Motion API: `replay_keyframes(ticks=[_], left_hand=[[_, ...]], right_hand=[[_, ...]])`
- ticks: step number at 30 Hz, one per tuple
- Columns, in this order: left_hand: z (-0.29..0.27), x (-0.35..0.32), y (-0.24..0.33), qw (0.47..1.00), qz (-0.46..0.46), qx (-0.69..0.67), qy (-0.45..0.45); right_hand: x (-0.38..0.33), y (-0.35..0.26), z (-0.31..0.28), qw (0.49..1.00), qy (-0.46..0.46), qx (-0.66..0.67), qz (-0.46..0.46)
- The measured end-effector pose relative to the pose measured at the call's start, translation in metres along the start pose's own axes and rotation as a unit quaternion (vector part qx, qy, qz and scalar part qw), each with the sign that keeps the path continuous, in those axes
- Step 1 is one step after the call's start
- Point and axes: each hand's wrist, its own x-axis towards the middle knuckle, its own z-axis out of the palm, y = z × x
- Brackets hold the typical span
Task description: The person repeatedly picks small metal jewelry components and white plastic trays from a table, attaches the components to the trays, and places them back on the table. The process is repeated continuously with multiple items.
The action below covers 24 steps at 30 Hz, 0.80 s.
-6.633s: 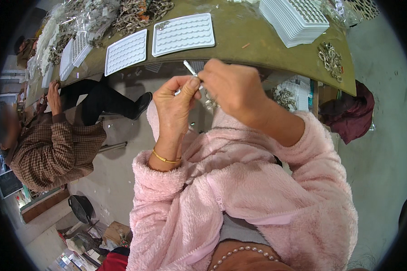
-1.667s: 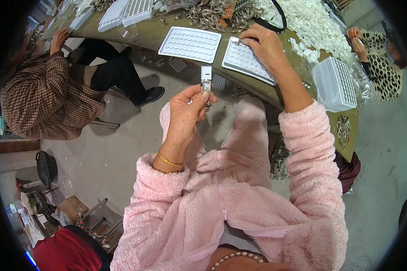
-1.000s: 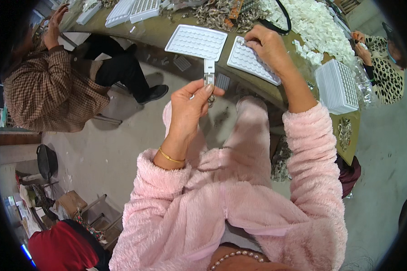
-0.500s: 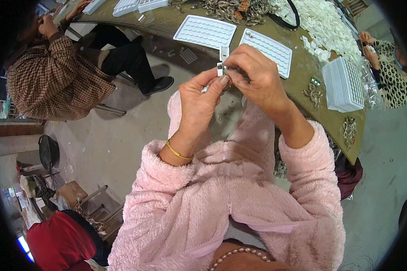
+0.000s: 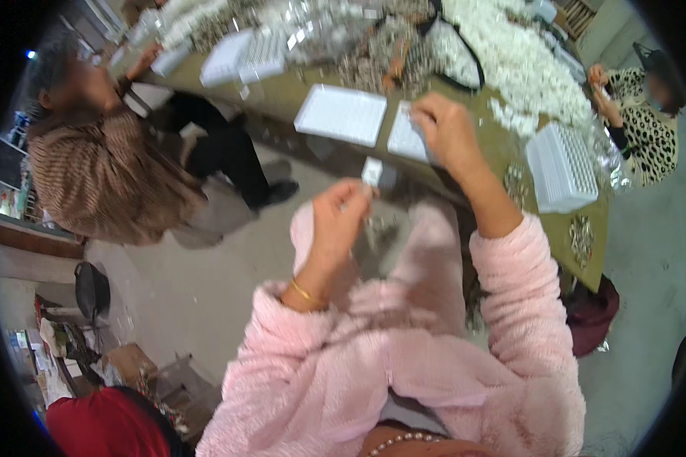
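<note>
My left hand (image 5: 338,217) is closed in a pinch on a small white plastic piece (image 5: 372,172), held in front of the table's near edge. My right hand (image 5: 446,129) reaches over the white tray (image 5: 404,137) on the right, fingertips pressed together at its upper part. Whatever those fingertips hold, if anything, is hidden and blurred. Another white tray (image 5: 341,114) lies flat just to the left, both close to the edge of the table.
A green-brown table (image 5: 587,255) carries a heap of white plastic pieces (image 5: 503,49), a pile of small metal parts (image 5: 385,57) with a black strap, and a stack of white trays (image 5: 560,171). One person (image 5: 114,171) sits left, another (image 5: 648,126) at the right.
My hands have come apart. The right one has moved from the white piece up and right to the tray, while the left has dropped slightly, still holding the piece. The view has shifted.
</note>
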Motion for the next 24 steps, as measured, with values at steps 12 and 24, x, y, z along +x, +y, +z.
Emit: replay_keyframes(ticks=[12, 24], left_hand=[[0.005, 0.001, 0.014, 0.998, -0.004, -0.063, -0.028], [0.012, -0.01, 0.011, 0.995, 0.084, -0.046, -0.041]], right_hand=[[0.003, 0.01, 0.009, 0.995, 0.015, -0.091, -0.038], [-0.065, -0.075, -0.026, 0.943, -0.095, 0.318, -0.024]])
